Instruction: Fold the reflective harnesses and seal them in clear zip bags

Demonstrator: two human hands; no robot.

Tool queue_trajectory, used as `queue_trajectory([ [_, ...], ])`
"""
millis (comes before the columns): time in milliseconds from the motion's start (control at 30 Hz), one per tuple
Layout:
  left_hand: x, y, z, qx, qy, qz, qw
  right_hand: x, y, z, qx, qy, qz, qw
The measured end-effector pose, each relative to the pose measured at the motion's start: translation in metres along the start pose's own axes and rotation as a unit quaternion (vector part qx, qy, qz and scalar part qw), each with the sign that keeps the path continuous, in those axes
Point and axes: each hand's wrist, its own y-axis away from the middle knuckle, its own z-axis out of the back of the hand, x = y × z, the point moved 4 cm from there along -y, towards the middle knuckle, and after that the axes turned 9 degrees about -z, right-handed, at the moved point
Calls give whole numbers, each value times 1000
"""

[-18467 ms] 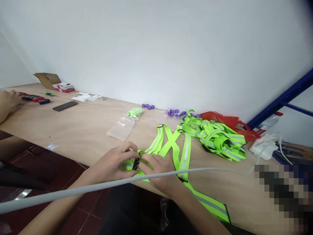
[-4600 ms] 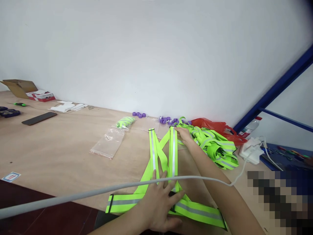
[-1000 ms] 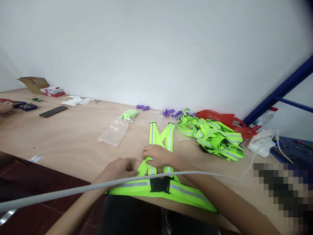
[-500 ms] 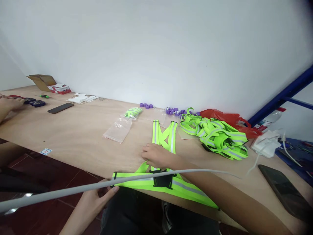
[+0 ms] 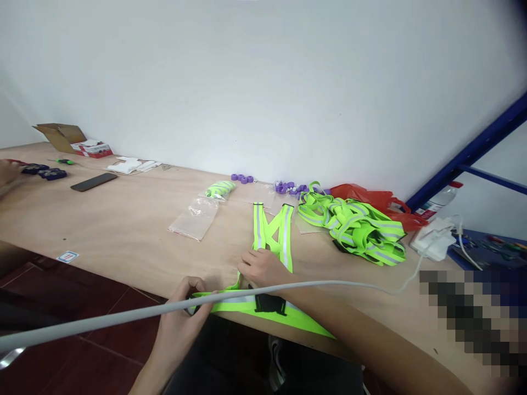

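A neon-green reflective strap harness lies at the table's front edge, its crossed straps pointing toward the wall and a black piece at its middle. My left hand is closed on the left end of its front band, thumb on top. Over the straps just above the black piece, my right hand has its fingers bent together on the green strap. A grey cable crosses the view in front of both hands.
Clear plastic bags, a bagged green bundle and purple rings lie behind. To the right are a heap of green straps, a red bag and a white adapter. Another person's hand is far left.
My left hand has moved up and right, folding the band's left end inward. My right hand has shifted slightly down with the strap. The view has moved a little.
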Motion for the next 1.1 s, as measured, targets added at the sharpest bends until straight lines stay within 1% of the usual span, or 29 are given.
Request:
queue_trajectory([
  [67,5,0,-1,14,-15,19,1000,-2,1,-1,8,-21,-20,1000],
  [133,15,0,1,43,-38,48,997,-4,0,0,14,-36,-30,999],
  [200,23,-1,5,62,-38,61,996,-6,0,1,13,-45,-36,998],
  [267,29,-1,9,61,-13,76,995,-7,-2,2,13,-59,-46,997],
  [400,37,3,9,40,65,155,985,-6,-6,-5,36,-90,-53,994],
  [433,38,4,9,34,80,166,982,-5,-6,-7,42,-93,-51,993],
  [533,40,7,7,27,107,177,978,1,-4,-10,55,-105,-51,992],
  [667,45,9,5,45,132,193,971,10,9,-6,68,-157,-55,984],
  [800,48,11,5,56,139,196,969,10,23,-10,110,-243,-82,960],
  [867,49,12,6,61,138,198,968,7,27,-15,129,-276,-86,948],
  [933,50,12,6,64,139,201,968,4,28,-20,136,-298,-83,941],
  [1000,49,13,6,68,141,205,966,-2,27,-20,117,-312,-81,940],
  [1100,47,15,5,78,140,212,964,-17,22,-13,47,-298,-89,949],
])
